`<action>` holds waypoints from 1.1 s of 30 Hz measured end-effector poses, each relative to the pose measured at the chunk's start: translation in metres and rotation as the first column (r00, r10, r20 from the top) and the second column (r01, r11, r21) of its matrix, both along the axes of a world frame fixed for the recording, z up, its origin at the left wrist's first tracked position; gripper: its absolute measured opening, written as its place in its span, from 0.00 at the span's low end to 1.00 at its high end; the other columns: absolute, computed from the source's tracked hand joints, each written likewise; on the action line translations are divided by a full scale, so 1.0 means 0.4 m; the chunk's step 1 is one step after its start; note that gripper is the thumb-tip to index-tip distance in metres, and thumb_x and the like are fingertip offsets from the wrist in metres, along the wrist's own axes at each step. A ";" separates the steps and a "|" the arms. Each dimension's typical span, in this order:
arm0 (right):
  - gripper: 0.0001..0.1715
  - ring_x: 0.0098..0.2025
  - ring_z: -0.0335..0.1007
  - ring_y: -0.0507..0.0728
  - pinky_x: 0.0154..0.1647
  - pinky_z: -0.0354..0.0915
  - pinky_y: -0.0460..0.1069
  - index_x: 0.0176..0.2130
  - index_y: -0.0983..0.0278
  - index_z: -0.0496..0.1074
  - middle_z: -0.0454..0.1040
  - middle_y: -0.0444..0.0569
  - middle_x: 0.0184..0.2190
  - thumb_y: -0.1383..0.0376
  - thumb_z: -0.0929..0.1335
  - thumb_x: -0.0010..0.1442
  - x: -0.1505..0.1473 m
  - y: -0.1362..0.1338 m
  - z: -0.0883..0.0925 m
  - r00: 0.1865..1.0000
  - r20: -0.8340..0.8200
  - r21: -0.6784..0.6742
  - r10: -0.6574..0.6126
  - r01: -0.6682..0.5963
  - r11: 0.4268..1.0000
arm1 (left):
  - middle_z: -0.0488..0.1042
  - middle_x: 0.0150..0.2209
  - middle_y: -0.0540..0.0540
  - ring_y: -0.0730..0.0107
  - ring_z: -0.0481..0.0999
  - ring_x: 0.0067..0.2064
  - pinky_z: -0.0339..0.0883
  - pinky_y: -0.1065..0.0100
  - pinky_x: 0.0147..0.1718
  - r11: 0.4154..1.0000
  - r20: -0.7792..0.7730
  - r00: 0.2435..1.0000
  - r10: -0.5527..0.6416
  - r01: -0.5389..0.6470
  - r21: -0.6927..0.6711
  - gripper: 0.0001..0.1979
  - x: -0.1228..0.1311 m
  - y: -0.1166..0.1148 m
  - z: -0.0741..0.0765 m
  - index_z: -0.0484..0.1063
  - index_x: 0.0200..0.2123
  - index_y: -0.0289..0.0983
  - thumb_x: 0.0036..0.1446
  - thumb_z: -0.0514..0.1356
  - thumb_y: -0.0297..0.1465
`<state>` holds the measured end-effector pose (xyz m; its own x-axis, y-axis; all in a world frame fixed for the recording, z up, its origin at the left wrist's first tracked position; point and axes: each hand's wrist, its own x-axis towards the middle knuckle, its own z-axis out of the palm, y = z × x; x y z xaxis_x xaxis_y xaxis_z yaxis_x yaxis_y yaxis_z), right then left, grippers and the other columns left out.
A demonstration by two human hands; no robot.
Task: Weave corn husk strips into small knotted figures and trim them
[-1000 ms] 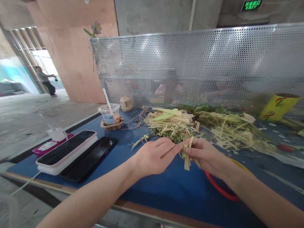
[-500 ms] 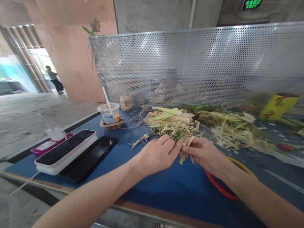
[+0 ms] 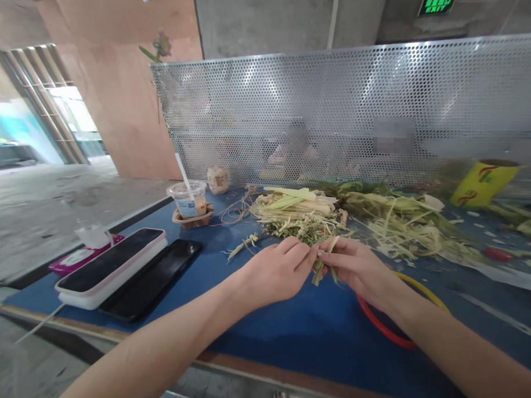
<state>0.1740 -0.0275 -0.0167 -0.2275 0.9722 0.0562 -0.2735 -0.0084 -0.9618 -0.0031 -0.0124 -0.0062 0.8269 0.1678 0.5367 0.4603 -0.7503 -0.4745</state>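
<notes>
Over the blue table, my left hand point(image 3: 280, 270) and my right hand point(image 3: 361, 271) meet with fingers pinched. Between them is a small bunch of pale green husk strips point(image 3: 318, 274), its loose ends hanging below my fingertips. My left fingers are curled and partly hide the bunch. The right thumb and forefinger press on it from the other side. Just beyond my hands lies a heap of dried green plant stems point(image 3: 299, 230), with long pale husks point(image 3: 294, 201) on top. A red and yellow ring point(image 3: 376, 325) lies under my right forearm.
To the left are a black phone point(image 3: 152, 279), a pink-rimmed device point(image 3: 110, 260) and a lidded cup point(image 3: 187, 201) with a straw. Twine point(image 3: 236, 209) trails beside the heap. More husks point(image 3: 395, 221) and a yellow roll point(image 3: 486, 182) are at right, before a perforated metal screen point(image 3: 339, 97).
My hands stay together on the husk strips, with only a slight shift of the fingers. The whole view has moved a little. The distant person at the left opening is out of sight.
</notes>
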 end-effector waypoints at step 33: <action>0.06 0.24 0.63 0.50 0.25 0.60 0.47 0.19 0.66 0.71 0.68 0.43 0.18 0.69 0.73 0.38 -0.021 -0.012 0.002 0.981 -0.126 -0.123 -0.149 0.134 0.983 | 0.65 0.29 0.44 0.65 0.65 0.33 0.65 0.65 0.32 0.981 -0.056 0.995 0.086 -0.095 -0.168 0.13 0.025 -0.001 -0.007 0.63 0.33 0.32 0.60 0.44 0.35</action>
<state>0.1658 -0.0323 -0.0159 -0.0850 0.9957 -0.0359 -0.4065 -0.0676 -0.9112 0.0071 -0.0130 -0.0088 0.8284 0.3285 0.4536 0.5095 -0.7783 -0.3670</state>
